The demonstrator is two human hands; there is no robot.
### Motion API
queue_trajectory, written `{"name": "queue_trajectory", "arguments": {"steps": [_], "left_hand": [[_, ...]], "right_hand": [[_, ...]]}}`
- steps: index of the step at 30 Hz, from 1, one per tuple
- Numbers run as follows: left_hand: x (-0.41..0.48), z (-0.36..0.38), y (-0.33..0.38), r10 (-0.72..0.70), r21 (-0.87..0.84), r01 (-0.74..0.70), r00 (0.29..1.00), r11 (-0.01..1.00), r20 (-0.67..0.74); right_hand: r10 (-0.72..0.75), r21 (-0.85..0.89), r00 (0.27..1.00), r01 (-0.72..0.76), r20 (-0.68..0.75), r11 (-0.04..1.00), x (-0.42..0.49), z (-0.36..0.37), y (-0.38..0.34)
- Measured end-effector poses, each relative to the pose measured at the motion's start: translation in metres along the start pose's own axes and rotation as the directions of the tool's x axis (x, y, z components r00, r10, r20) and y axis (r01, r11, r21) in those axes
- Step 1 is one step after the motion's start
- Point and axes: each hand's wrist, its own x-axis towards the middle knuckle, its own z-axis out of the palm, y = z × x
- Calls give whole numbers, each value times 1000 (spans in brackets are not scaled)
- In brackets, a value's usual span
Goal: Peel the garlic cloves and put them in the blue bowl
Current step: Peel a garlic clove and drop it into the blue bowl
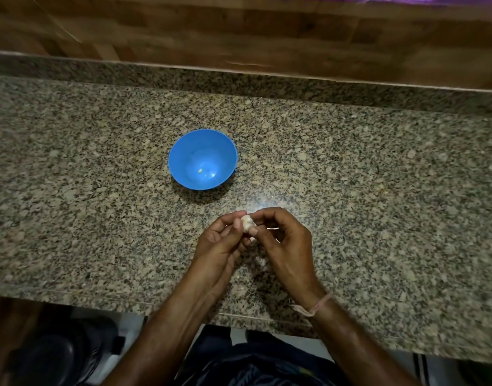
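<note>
Garlic (246, 222) pinched between fingertips of left hand (219, 246) and right hand (286, 243).
Blue bowl (183, 151) farther left, holding one small pale piece (200, 170).

A: What sort of place?
B: A kitchen, by the look: a speckled granite surface (350, 176) with a raised back lip, wood panelling (239, 29) behind it, a blue bowl (187, 151) set out.
</note>
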Motion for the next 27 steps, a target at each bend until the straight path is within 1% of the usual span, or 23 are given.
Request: {"name": "queue_trajectory", "arguments": {"steps": [5, 10, 14, 20, 24, 27], "left_hand": [[-4, 1, -3, 16, 44, -16, 1000, 999, -3], [-5, -3, -5, 7, 92, -1, 998, 996, -64], [-4, -6, -6, 25, 126, -12, 995, 992, -99], [-4, -13, -14, 97, 269, -64, 989, 961, -111], [3, -20, -16, 33, 222, -6, 992, 975, -119], [13, -28, -19, 12, 207, 22, 987, 978, -161]], "right_hand": [[25, -32, 999, -24, 24, 999, 0, -3, 0], [50, -61, 998, -47, 36, 997, -1, -2, 4], [89, -52, 996, -88, 28, 995, -5, 0, 11], [118, -79, 992, -114, 47, 990, -4, 4, 22], [103, -133, 994, -98, 32, 986, -4, 11, 31], [115, -178, 993, -114, -5, 977, 0, 12, 44]]}}
